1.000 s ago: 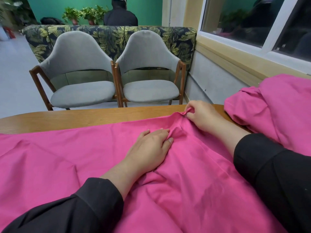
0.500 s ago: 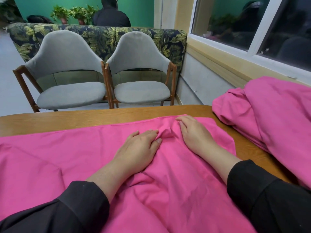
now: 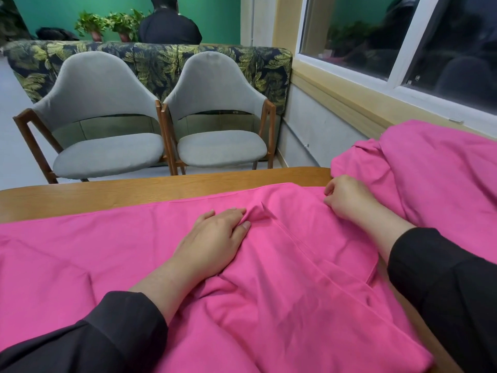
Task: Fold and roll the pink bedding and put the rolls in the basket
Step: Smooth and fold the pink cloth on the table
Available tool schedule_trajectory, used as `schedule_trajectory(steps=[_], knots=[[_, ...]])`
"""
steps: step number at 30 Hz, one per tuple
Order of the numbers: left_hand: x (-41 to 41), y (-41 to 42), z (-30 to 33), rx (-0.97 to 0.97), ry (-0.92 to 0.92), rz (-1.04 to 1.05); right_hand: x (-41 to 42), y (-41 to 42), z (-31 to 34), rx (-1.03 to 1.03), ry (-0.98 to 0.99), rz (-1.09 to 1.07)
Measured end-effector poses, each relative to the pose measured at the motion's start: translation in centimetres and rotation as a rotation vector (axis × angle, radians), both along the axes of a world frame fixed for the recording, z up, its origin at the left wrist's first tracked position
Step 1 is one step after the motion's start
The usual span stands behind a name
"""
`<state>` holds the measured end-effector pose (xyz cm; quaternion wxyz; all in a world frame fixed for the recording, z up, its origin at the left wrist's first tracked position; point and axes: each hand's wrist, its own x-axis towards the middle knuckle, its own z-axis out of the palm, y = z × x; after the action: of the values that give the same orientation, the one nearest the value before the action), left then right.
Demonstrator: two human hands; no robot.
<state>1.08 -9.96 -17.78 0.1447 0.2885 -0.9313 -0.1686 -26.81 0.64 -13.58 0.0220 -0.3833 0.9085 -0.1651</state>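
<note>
A pink sheet (image 3: 107, 246) lies spread over the wooden table (image 3: 107, 196), its far hem running parallel to the table's far edge. My left hand (image 3: 215, 240) lies flat on the sheet near the middle, fingertips against a small raised fold (image 3: 259, 212). My right hand (image 3: 347, 197) sits at the sheet's far right corner with fingers curled, pinching the fabric edge. A second bundle of pink bedding (image 3: 430, 179) is heaped at the right against the window wall. No basket is in view.
Two grey chairs (image 3: 107, 125) (image 3: 217, 117) stand beyond the table's far edge, with a leaf-patterned sofa back (image 3: 150, 57) behind them. A person in black (image 3: 169, 25) sits farther back. A window sill (image 3: 376, 103) runs along the right.
My right hand slid rightward from beside the left hand to the sheet's far right corner, drawing the fabric flatter. The left hand stayed pressed in place.
</note>
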Motion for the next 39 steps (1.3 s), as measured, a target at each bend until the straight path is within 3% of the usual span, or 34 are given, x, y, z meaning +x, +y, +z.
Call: schedule_trajectory(steps=[5,9,11,15,19,22,24,26,28,30,35,37,39], knots=[[0.0,0.0,0.0,0.001,-0.003,-0.007,0.0,-0.7,0.5,0.068,-0.108,-0.011],[-0.1,0.0,0.1,-0.005,-0.006,-0.006,0.2,-1.0,1.1,-0.159,0.05,-0.074],[0.0,0.0,0.2,-0.001,-0.003,0.001,-0.1,-1.8,1.2,-0.175,0.059,-0.104],[0.0,0.1,0.4,-0.004,-0.005,0.0,-1.9,-3.6,-0.1,-0.106,-0.107,-0.146],[0.1,0.2,0.4,-0.001,0.0,-0.004,-0.1,-3.0,-0.2,-0.074,0.058,-0.143],[0.1,0.1,0.5,0.005,0.01,-0.01,1.6,-2.0,-0.1,-0.132,0.034,-0.059],[0.0,0.1,0.4,0.01,0.008,-0.019,3.3,-0.9,0.4,-0.289,-0.1,0.066],[0.2,0.3,0.8,0.057,0.045,-0.012,5.7,0.8,1.1,-0.443,-0.496,0.232],[0.5,0.6,2.0,0.177,0.174,-0.004,8.0,3.0,1.7,-0.369,-0.831,0.393],[0.6,1.3,4.2,0.267,0.295,-0.04,9.5,4.7,2.4,-0.256,-0.863,0.452],[-1.3,4.5,11.6,0.346,0.377,-0.139,10.4,7.4,3.3,-0.424,-1.231,0.418],[-1.8,5.1,13.7,0.472,0.318,-0.104,10.5,7.8,3.8,-0.49,-1.195,0.386],[-1.1,4.6,14.3,0.749,0.109,-0.107,10.1,8.2,4.5,-0.566,-1.123,0.31]])
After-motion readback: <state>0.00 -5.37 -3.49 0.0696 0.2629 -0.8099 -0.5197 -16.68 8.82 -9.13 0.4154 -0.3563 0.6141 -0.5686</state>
